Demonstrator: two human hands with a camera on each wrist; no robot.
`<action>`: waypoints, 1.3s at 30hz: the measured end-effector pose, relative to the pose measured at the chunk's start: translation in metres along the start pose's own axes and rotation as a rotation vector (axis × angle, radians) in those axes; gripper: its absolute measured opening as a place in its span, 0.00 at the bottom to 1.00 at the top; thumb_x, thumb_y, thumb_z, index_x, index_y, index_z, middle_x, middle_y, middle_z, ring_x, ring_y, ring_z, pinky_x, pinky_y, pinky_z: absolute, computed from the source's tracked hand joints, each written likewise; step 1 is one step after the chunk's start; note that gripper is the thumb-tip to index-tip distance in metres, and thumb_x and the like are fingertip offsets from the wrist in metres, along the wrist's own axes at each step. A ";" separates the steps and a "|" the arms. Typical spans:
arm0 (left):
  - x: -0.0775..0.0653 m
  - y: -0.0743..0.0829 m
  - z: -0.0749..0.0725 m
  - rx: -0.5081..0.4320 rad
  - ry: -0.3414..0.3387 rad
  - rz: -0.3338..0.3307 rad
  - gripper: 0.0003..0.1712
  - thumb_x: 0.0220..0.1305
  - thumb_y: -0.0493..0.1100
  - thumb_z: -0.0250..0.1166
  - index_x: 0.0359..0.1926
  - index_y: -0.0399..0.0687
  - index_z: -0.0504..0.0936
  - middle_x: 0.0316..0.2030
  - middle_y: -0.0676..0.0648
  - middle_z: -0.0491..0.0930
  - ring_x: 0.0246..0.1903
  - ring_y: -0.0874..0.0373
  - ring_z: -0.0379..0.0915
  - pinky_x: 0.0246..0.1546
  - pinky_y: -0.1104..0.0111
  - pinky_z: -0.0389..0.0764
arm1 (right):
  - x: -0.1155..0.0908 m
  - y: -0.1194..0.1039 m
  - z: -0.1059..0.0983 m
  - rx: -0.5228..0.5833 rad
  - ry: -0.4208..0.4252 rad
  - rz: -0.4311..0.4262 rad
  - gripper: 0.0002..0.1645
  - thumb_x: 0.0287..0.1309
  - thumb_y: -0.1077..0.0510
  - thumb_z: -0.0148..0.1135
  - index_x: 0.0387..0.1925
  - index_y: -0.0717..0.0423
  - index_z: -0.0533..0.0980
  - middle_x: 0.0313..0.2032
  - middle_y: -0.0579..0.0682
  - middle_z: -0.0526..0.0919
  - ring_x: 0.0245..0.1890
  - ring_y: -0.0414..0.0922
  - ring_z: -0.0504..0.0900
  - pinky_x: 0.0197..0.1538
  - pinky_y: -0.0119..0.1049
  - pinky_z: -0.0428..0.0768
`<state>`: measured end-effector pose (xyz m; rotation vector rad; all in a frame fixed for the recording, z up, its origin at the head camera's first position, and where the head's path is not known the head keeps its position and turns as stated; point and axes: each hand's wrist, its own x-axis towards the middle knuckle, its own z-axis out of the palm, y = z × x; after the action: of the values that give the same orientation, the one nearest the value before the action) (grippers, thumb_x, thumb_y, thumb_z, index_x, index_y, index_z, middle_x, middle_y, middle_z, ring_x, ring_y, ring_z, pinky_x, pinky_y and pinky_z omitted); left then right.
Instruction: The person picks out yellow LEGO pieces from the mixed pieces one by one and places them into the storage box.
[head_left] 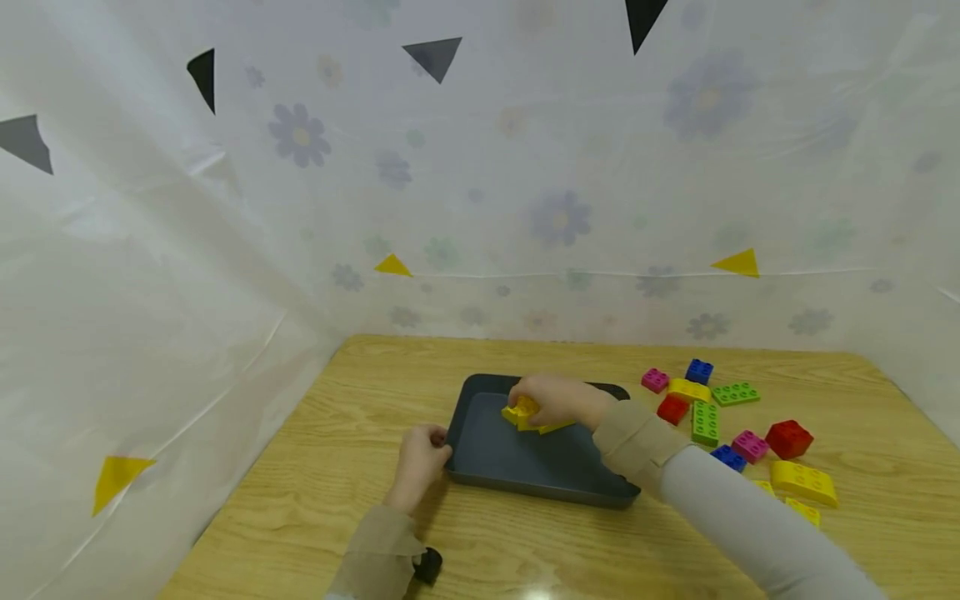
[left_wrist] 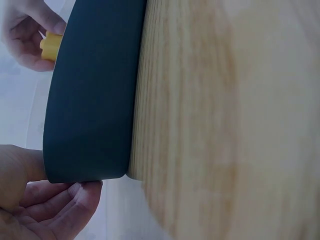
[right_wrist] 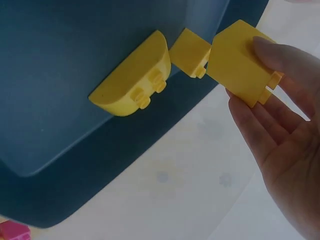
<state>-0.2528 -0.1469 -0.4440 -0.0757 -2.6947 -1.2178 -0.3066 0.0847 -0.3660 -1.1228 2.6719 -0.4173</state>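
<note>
A dark grey tray (head_left: 517,465) lies on the wooden table. My left hand (head_left: 418,462) grips its left rim; in the left wrist view the thumb is over the edge and the fingers (left_wrist: 82,205) are against the outer wall. Over the far part of the tray, my right hand (head_left: 558,400) pinches a yellow toy brick (right_wrist: 237,62) between thumb and fingers. Beside that brick, inside the tray, are a small yellow brick (right_wrist: 190,52) and a yellow brick with a rounded side (right_wrist: 135,75). Whether the held brick touches the tray floor I cannot tell.
Several loose bricks lie right of the tray, among them a red brick (head_left: 789,439), a flat green brick (head_left: 705,422), a pink brick (head_left: 750,446) and a curved yellow brick (head_left: 804,483). A pale flowered sheet (head_left: 487,208) hangs behind the table.
</note>
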 end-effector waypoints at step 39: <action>-0.002 0.002 -0.001 -0.008 -0.010 -0.034 0.09 0.48 0.26 0.61 0.35 0.28 0.81 0.26 0.42 0.78 0.27 0.54 0.74 0.25 0.67 0.76 | 0.016 0.004 0.031 -0.044 -0.092 0.020 0.17 0.47 0.66 0.66 0.41 0.52 0.77 0.42 0.48 0.77 0.41 0.45 0.74 0.42 0.37 0.75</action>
<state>-0.2508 -0.1462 -0.4416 -0.0368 -2.7105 -1.2413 -0.3114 0.0704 -0.3982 -1.0989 2.6216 -0.2973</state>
